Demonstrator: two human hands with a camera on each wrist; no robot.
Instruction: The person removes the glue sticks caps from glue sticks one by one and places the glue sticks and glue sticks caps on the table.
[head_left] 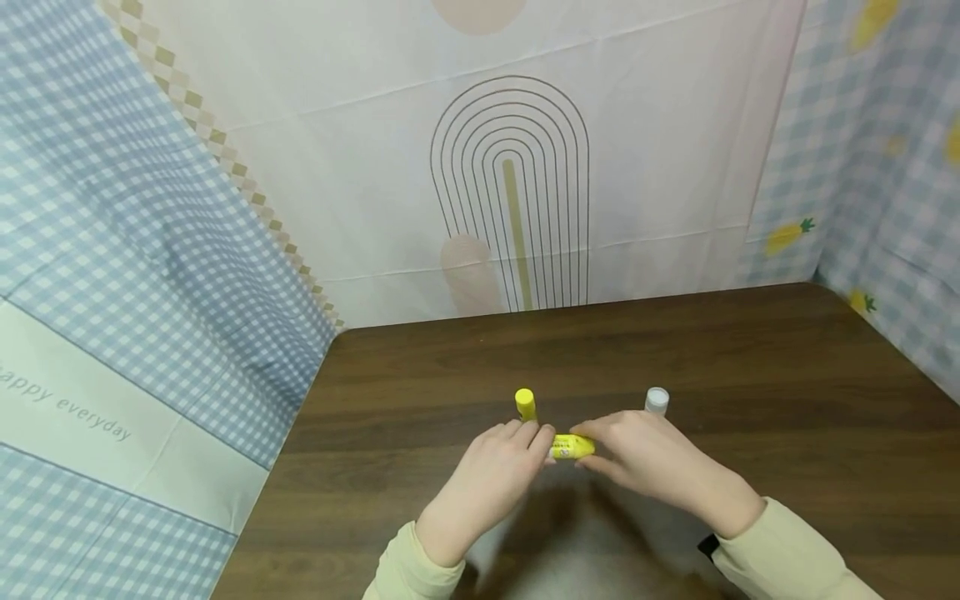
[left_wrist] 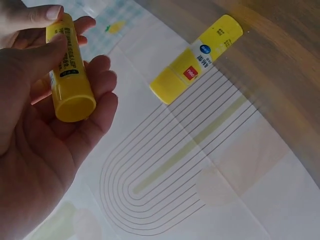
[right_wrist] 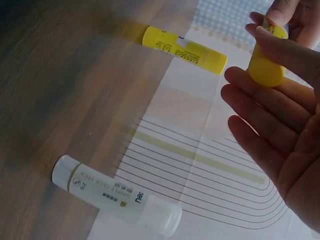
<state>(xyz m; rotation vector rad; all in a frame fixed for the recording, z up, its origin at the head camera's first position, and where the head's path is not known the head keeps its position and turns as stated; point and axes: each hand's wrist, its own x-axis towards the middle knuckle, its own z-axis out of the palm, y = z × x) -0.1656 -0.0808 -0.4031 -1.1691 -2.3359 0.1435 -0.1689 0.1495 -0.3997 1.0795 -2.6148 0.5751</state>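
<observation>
Both hands hold one yellow glue stick (head_left: 573, 447) between them, above the front part of the table. My left hand (head_left: 498, 471) grips its left end, with the thumb lying along the printed label in the left wrist view. The fingers of my right hand (head_left: 648, 458) pinch the right end, a plain yellow part seen in the right wrist view. A second yellow glue stick (left_wrist: 197, 59) stands upright just beyond my left hand. Beyond the right hand stands a white glue stick (right_wrist: 117, 195), its lower part hidden by that hand in the head view.
The dark wooden table (head_left: 420, 367) reaches back to a hanging white cloth (head_left: 360, 167) with an arch of lines. Blue checked cloth (head_left: 172, 217) hangs along the left side, and more of it covers the right corner.
</observation>
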